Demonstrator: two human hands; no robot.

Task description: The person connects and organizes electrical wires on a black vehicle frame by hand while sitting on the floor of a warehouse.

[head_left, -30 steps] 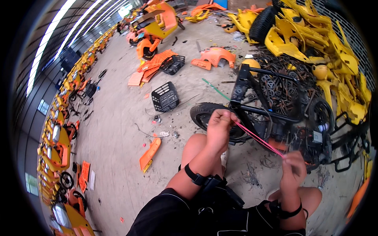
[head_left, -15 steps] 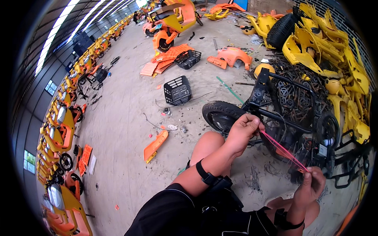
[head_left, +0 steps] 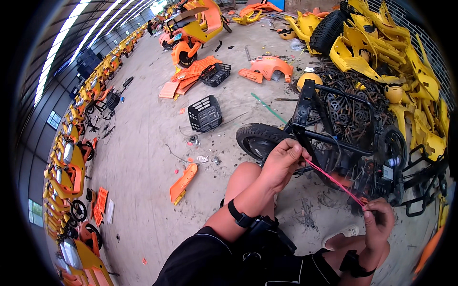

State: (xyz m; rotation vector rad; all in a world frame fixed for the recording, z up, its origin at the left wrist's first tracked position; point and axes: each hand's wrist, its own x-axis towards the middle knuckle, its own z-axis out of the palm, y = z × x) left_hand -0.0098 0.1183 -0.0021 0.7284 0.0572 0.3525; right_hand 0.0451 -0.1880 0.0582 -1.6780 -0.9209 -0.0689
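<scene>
A stripped black scooter frame [head_left: 339, 147] with a tyred wheel [head_left: 254, 137] stands in front of me, wiring and small parts exposed at its right. My left hand [head_left: 285, 161] pinches one end of a thin pink cord or band [head_left: 334, 183] in front of the frame. Lower right, my right hand [head_left: 377, 219] pinches the other end, so the pink strands run taut on a diagonal between them. My bare knees and dark shorts are below.
Yellow body panels [head_left: 424, 86] are heaped at the right beside dark metal parts [head_left: 346, 112]. Black crates [head_left: 205, 113], orange panels [head_left: 195, 69] and a loose orange piece [head_left: 183, 181] lie on the concrete floor. Scooters [head_left: 71, 176] line the left; others [head_left: 200, 28] stand ahead.
Since a second ago, my right hand has moved down and right and my left hand slightly right, both still pinching the pink strands. The view has shifted a little.
</scene>
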